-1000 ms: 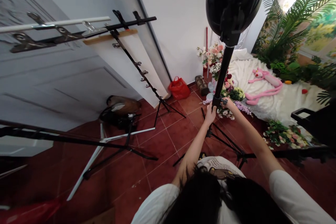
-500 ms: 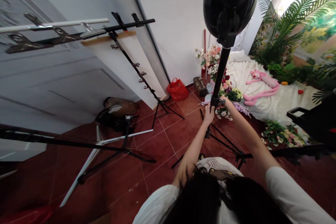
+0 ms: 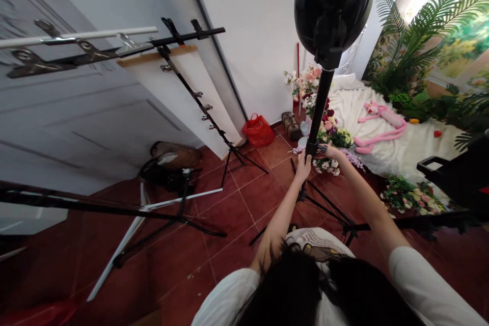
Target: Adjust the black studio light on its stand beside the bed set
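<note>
A black light stand rises in front of me, with a glossy black studio light fixed on its top. My left hand is wrapped round the stand's pole just at its collar. On the other side, my right hand has its fingers closed at the small tightening knob that sticks out of the collar. Below my hands, the stand's legs spread over the red tiles.
To the left stands a black backdrop stand with metal clamps and a white board. A red plastic bag sits by the wall. Artificial flowers and a pink plush toy lie to the right, near another black stand.
My right hand has shifted slightly right and down at the knob. The studio light has moved a little to the left. My left hand keeps its grip.
</note>
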{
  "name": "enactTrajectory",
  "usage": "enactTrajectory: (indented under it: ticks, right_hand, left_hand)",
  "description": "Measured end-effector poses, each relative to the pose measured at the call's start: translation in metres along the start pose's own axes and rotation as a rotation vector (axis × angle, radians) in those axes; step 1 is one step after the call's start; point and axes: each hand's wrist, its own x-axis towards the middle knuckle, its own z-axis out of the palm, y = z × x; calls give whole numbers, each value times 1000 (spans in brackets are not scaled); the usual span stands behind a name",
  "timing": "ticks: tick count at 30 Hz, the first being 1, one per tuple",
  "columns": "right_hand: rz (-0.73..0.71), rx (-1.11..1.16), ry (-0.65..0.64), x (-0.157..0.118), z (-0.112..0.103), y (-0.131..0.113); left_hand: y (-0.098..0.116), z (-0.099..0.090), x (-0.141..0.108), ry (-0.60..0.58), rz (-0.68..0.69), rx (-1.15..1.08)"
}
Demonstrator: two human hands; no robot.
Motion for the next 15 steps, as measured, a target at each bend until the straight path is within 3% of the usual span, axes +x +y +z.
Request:
enactTrajectory:
  ticks: [5, 9, 15]
  right_hand:
    - [-169, 190, 153, -12, 6, 24]
    - [-214, 328, 151, -15, 15, 21]
    - [-230, 38, 105, -41, 22, -13]
  left_hand:
    - [-1, -1, -1, -27, 48, 28]
    - [3, -2, -3, -13, 9, 23]
    - [8, -3, -3, 3, -26, -4]
